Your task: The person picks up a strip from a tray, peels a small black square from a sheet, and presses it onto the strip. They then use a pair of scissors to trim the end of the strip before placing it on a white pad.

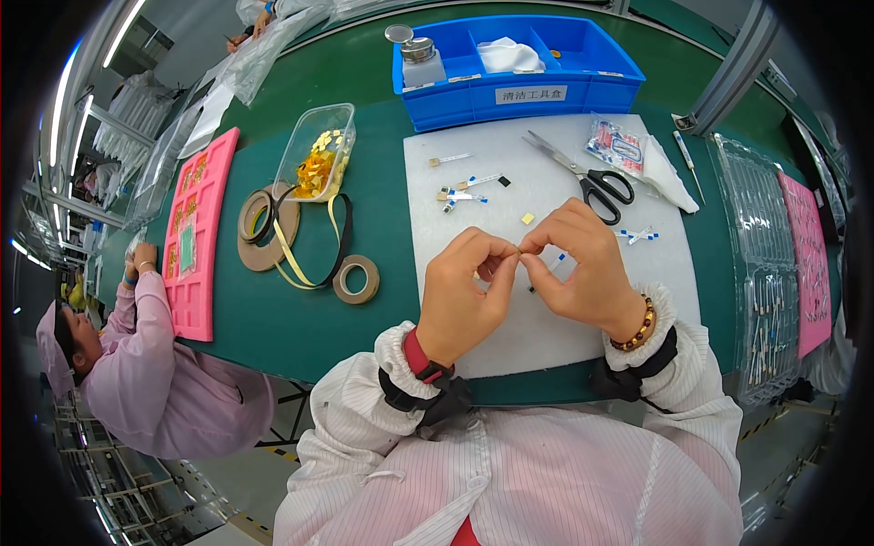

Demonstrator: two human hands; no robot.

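Note:
My left hand [464, 287] and my right hand [587, 264] meet above a white mat [660, 291], thumbs and forefingers pinched tip to tip. Whatever lies between the fingertips is too small or hidden to make out. Just beneath the right hand shows part of a thin strip [557, 262] with a blue end. Beyond the hands lies a small pale yellow square [527, 218]. Several short flat connector strips [462, 197] with blue and white ends rest at the mat's left, others [639, 236] right of my right hand. Black-handled scissors [601, 189] lie beyond it.
A blue divided bin [528, 114] stands behind the mat. Leftward are a clear tub [341, 118] of yellow pieces, tape rolls [356, 279] and a pink tray [202, 291]. A co-worker [164, 391] sits far left. Clear plastic trays [760, 264] and a pink sheet [806, 264] lie right.

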